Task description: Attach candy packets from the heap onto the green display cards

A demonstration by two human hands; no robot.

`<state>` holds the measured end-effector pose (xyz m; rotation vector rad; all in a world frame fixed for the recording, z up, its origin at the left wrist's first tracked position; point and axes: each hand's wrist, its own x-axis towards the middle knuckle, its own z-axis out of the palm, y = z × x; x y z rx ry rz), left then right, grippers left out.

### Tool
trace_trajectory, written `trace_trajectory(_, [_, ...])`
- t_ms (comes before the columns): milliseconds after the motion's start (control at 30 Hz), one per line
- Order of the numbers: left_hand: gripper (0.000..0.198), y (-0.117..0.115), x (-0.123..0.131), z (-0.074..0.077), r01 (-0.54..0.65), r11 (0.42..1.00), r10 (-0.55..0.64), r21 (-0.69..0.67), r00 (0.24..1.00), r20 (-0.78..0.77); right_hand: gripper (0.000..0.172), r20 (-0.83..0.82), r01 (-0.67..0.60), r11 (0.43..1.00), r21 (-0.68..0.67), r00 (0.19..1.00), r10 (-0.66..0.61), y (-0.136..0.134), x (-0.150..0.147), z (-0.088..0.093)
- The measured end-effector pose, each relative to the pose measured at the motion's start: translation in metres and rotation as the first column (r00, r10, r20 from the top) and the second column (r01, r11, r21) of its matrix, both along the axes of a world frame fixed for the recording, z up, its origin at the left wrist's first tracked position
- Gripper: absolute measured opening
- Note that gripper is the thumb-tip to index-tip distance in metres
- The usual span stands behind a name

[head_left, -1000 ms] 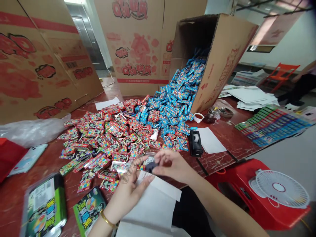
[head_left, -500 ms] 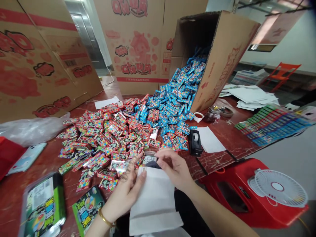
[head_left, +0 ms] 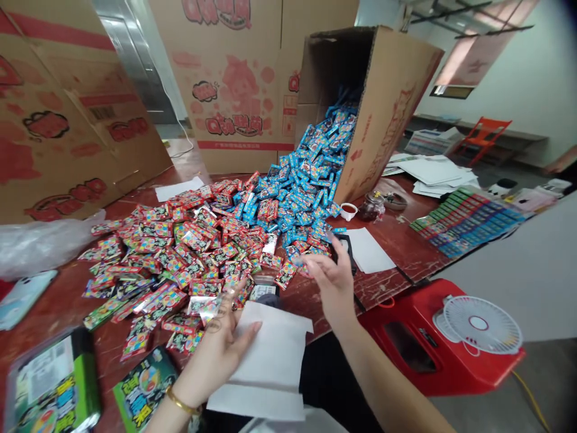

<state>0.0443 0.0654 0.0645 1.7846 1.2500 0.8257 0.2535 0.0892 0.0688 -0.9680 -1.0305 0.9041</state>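
My left hand (head_left: 220, 346) grips the left edge of a creased white paper (head_left: 268, 349), its thumb lying on top. The paper has a fold across its lower part. My right hand (head_left: 332, 282) is off the paper, raised to its right with the fingers apart. Behind its fingers, a black tape dispenser (head_left: 350, 246) is partly hidden. A pale spot shows at one right fingertip; I cannot make out what it is. Just beyond the paper lies a dark item with a white label (head_left: 264, 293). Red candy packets (head_left: 198, 240) are heaped past my left hand.
Blue packets (head_left: 311, 174) spill from a tipped cardboard box (head_left: 383, 102). White sheets (head_left: 369, 249) and a small cup (head_left: 348, 211) are at the right. Green-black packs (head_left: 146, 385) lie front left, near a phone (head_left: 27, 297). A white fan (head_left: 480, 325) rests on a red stool-like object (head_left: 410, 337).
My right hand has let go of the paper's top edge and moved right and up, its fingers spreading. My left hand still holds the paper. The whole view has shifted slightly.
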Motion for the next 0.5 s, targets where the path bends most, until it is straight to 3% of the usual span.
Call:
trace_trajectory(33, [0.071, 0.001, 0.0, 0.001, 0.004, 1.0, -0.003, -0.024, 1.0, 0.018, 0.084, 0.006, -0.032, 0.999, 0.017, 0.999, 0.032, -0.001, 0.008, -0.001])
trace_trajectory(133, [0.07, 0.004, -0.002, 0.003, -0.061, 0.998, 0.061, -0.005, 0.998, -0.007, 0.116, 0.143, -0.281, 0.96, -0.023, 0.949, 0.281, -0.012, 0.023, -0.011])
trace_trajectory(200, [0.065, 0.006, -0.005, 0.002, -0.148, 0.988, 0.149, 0.043, 0.988, -0.035, 0.117, 0.146, -0.363, 0.928, -0.08, 0.917, 0.371, -0.019, 0.024, -0.022])
trace_trajectory(267, [0.061, 0.007, -0.007, 0.0, -0.2, 0.978, 0.199, 0.056, 0.98, 0.013, 0.107, 0.064, -0.361, 0.926, -0.108, 0.927, 0.369, -0.024, 0.022, -0.033])
trace_trajectory(333, [0.065, 0.004, -0.007, -0.002, -0.134, 0.989, 0.124, 0.067, 0.983, 0.139, 0.099, -0.02, -0.316, 0.945, -0.087, 0.949, 0.315, -0.025, 0.019, -0.038])
trace_trajectory(400, [0.073, -0.002, -0.006, -0.006, 0.022, 0.991, -0.052, 0.131, 0.971, 0.232, 0.095, -0.058, -0.228, 0.973, -0.032, 0.973, 0.226, -0.025, 0.018, -0.037])
trace_trajectory(500, [0.068, -0.017, -0.001, -0.015, 0.231, 0.944, -0.266, 0.235, 0.956, 0.127, 0.086, -0.095, -0.101, 0.993, 0.058, 0.99, 0.106, -0.027, 0.019, -0.026])
